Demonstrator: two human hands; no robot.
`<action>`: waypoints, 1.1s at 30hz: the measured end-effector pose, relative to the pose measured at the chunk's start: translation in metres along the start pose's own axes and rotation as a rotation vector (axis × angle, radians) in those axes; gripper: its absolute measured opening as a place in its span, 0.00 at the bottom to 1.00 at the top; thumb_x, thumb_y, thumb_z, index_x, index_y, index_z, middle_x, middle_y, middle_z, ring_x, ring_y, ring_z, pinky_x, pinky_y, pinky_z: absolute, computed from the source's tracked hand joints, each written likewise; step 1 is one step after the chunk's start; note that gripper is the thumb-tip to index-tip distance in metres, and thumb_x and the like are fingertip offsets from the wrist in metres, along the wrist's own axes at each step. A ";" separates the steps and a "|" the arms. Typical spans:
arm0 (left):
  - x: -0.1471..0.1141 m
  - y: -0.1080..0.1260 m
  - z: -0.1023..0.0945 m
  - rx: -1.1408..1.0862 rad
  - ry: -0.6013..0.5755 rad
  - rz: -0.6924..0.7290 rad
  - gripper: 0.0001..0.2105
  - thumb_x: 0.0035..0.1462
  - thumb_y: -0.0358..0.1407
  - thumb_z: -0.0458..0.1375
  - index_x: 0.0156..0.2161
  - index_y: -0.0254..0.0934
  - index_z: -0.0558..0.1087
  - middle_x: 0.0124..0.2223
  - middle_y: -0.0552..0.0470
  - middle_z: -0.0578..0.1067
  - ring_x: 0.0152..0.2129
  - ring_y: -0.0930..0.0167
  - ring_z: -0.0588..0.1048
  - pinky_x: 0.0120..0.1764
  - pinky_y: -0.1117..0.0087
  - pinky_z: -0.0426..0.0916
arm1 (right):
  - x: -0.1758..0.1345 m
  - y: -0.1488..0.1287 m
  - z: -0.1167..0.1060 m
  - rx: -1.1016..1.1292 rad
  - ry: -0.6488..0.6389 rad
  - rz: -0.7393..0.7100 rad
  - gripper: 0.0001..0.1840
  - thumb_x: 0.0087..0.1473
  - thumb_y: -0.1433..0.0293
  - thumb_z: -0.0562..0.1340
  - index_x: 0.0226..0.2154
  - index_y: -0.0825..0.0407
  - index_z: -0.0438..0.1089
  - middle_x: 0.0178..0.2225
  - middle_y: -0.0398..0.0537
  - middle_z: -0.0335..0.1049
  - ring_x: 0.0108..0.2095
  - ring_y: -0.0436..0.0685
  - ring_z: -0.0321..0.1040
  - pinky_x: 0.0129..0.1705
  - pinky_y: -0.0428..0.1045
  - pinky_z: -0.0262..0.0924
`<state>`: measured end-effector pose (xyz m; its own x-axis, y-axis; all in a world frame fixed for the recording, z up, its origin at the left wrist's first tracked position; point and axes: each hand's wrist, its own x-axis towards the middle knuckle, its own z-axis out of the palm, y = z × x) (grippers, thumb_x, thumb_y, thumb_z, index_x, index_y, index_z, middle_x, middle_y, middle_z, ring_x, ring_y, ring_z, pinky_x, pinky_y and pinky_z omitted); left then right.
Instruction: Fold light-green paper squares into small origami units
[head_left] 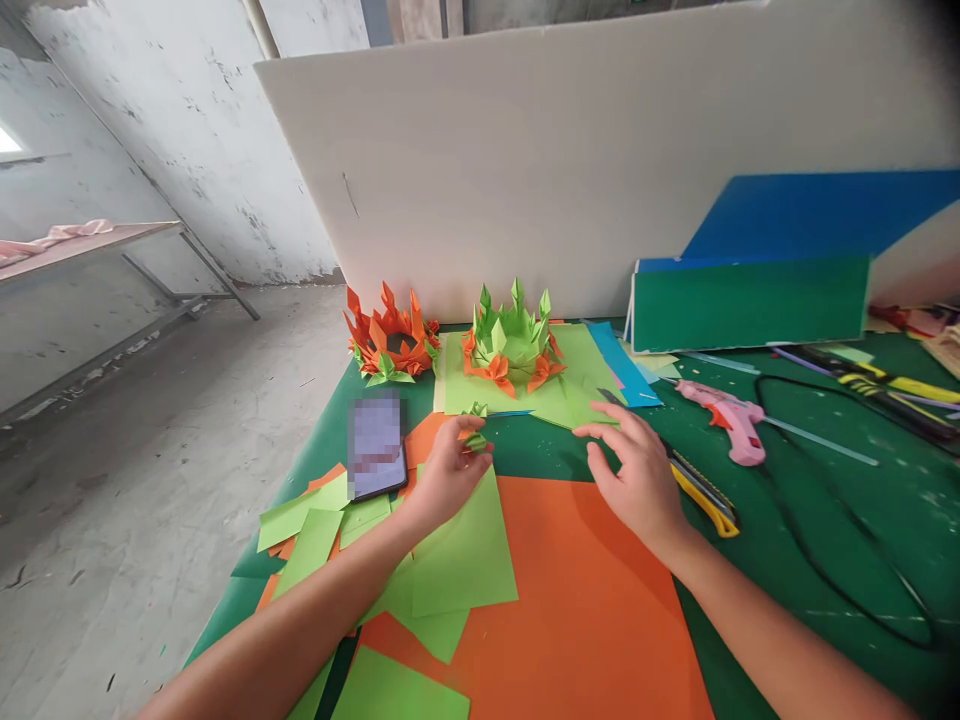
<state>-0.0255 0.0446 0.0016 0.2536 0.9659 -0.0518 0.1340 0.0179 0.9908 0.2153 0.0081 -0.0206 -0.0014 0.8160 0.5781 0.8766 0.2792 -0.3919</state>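
My left hand (pixel 452 468) is closed, thumb and fingers curled around a small folded green paper piece (pixel 475 441). Just beyond its fingertips is another bit of folded green paper (pixel 478 409). My right hand (pixel 636 472) hovers with fingers apart and nothing in it, near the front edge of a light green sheet (pixel 581 365). On that sheet stands a green paper crown (pixel 517 335) with orange folded flowers round its base. To its left sits an orange paper crown (pixel 390 335) with green leaves. Beneath my hands lie a large orange sheet (pixel 585 590) and a green paper square (pixel 465 560).
A phone (pixel 377 445) rests among loose green papers (pixel 307 550) at left. Right of my right hand are a yellow utility knife (pixel 709 495) and a pink glue gun (pixel 727 420) with a black cord (pixel 817 575). Boards (pixel 750 305) lean behind the green table.
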 end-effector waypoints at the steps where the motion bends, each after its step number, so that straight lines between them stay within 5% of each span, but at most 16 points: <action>1: 0.002 0.000 -0.002 -0.048 0.029 -0.007 0.15 0.51 0.30 0.61 0.42 0.41 0.63 0.47 0.50 0.68 0.41 0.69 0.75 0.35 0.71 0.68 | 0.001 0.004 0.000 -0.058 0.000 -0.010 0.09 0.57 0.72 0.55 0.37 0.50 0.70 0.53 0.54 0.67 0.54 0.65 0.63 0.53 0.60 0.58; 6: 0.008 0.005 -0.011 -0.153 0.137 0.010 0.13 0.52 0.33 0.60 0.39 0.41 0.59 0.47 0.53 0.67 0.37 0.71 0.78 0.40 0.67 0.68 | 0.001 0.021 0.008 -0.221 -0.021 -0.046 0.13 0.58 0.72 0.54 0.46 0.55 0.64 0.56 0.62 0.64 0.58 0.65 0.60 0.59 0.61 0.52; 10: 0.005 0.011 -0.015 -0.138 0.206 -0.081 0.12 0.54 0.37 0.58 0.41 0.42 0.61 0.40 0.51 0.75 0.41 0.67 0.77 0.39 0.68 0.66 | -0.001 0.028 0.015 -0.333 -0.115 -0.065 0.13 0.61 0.70 0.53 0.46 0.53 0.67 0.59 0.59 0.62 0.61 0.67 0.56 0.60 0.64 0.49; 15: 0.001 0.009 -0.014 -0.145 0.268 -0.087 0.10 0.53 0.34 0.57 0.41 0.42 0.64 0.30 0.57 0.74 0.24 0.74 0.72 0.32 0.72 0.63 | -0.001 0.029 0.016 -0.298 -0.130 -0.078 0.15 0.62 0.71 0.51 0.46 0.51 0.69 0.56 0.55 0.68 0.58 0.65 0.62 0.60 0.65 0.47; 19: -0.003 0.005 -0.008 -0.117 0.117 -0.026 0.04 0.52 0.31 0.55 0.35 0.39 0.66 0.26 0.58 0.70 0.22 0.77 0.67 0.26 0.75 0.60 | -0.001 0.029 0.016 -0.274 -0.119 -0.086 0.13 0.60 0.71 0.52 0.41 0.51 0.71 0.56 0.55 0.67 0.58 0.66 0.61 0.60 0.66 0.48; 24: -0.013 0.002 0.002 -0.012 -0.101 -0.015 0.04 0.52 0.30 0.55 0.34 0.38 0.70 0.25 0.56 0.68 0.23 0.75 0.68 0.25 0.75 0.59 | -0.004 0.032 0.021 -0.240 -0.150 -0.087 0.18 0.62 0.70 0.51 0.51 0.52 0.68 0.53 0.56 0.71 0.54 0.65 0.66 0.60 0.68 0.47; 33: -0.022 0.001 0.007 0.027 -0.181 -0.024 0.08 0.58 0.37 0.55 0.42 0.38 0.71 0.34 0.51 0.75 0.28 0.72 0.74 0.31 0.71 0.67 | 0.004 0.013 0.006 -0.032 0.031 -0.131 0.24 0.61 0.76 0.49 0.57 0.48 0.65 0.51 0.55 0.68 0.51 0.63 0.66 0.54 0.63 0.56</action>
<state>-0.0237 0.0217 0.0032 0.4180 0.9030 -0.0992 0.1668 0.0311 0.9855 0.2233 0.0177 -0.0279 -0.1018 0.7574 0.6450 0.8848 0.3653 -0.2892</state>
